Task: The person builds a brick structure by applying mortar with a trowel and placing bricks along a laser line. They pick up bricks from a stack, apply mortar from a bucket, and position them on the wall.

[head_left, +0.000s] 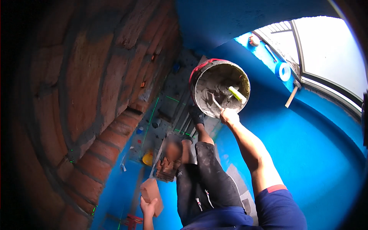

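Observation:
My left hand point(148, 206) is closed around a reddish brick point(153, 193), low in the view, left of my legs. My right hand point(230, 116) reaches over the near rim of a round bucket point(194, 76), fingers closed on what looks like a trowel point(217, 102). Its thin shank runs down into grey mortar point(207, 92), which hides most of the blade. Another tool with a yellow-green handle point(237, 94) rests in the bucket, its far end sunk in the mortar. Red material hangs around the bucket's outer rim.
A brick wall point(88, 76) rises on the left. Stacked bricks point(165, 169) and a yellow round object point(147, 158) lie below. On the blue window ledge are a hammer point(293, 94), a tape roll point(283, 71) and a small round container point(253, 40). Green laser lines cross the floor.

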A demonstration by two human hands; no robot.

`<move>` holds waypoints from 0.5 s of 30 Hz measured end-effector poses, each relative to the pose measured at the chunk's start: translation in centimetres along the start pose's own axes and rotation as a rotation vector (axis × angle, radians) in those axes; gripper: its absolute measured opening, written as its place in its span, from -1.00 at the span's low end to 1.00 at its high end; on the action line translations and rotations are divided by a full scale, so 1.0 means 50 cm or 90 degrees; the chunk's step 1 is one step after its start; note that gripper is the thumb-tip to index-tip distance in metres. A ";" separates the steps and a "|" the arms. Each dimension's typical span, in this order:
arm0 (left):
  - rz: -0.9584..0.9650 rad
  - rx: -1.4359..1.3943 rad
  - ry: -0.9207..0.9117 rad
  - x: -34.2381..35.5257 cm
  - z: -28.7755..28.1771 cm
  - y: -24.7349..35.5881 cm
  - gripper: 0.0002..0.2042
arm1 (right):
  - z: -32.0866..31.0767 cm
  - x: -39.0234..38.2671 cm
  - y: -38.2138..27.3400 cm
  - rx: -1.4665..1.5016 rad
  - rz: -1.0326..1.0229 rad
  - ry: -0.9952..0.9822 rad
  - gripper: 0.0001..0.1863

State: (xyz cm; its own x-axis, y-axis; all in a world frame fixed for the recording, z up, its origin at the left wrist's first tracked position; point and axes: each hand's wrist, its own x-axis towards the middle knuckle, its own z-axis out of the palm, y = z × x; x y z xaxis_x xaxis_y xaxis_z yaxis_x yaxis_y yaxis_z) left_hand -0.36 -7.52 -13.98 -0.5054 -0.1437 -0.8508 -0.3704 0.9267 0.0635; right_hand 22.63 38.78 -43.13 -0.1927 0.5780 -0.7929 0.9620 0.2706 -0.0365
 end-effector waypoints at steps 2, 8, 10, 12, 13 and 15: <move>0.041 -0.014 -0.003 0.030 0.020 0.028 -0.23 | -0.002 -0.003 0.005 0.004 -0.055 -0.017 -0.54; 0.202 -0.214 -0.123 0.016 0.077 0.240 -0.24 | -0.003 -0.052 0.021 0.252 0.016 -0.010 -0.37; 0.201 -0.267 -0.156 0.002 0.092 0.298 -0.28 | 0.010 -0.092 0.018 0.332 0.058 0.077 -0.37; 0.237 -0.376 -0.239 -0.004 0.100 0.320 -0.33 | 0.032 -0.125 0.017 0.407 0.065 0.109 -0.41; 0.258 -0.406 -0.251 -0.002 0.110 0.324 -0.40 | 0.039 -0.146 0.019 0.459 0.058 0.129 -0.42; 0.233 -0.471 -0.282 -0.007 0.123 0.340 -0.42 | 0.043 -0.204 0.008 0.540 0.033 0.182 -0.43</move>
State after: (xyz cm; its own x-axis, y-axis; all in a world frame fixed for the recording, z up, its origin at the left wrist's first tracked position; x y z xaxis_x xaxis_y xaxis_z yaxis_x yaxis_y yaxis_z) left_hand -1.70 10.40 -15.83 -0.4015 0.3994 -0.8242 -0.7259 0.4100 0.5523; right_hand 25.42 31.35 -36.33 -0.0774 0.7738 -0.6287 0.7681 -0.3557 -0.5324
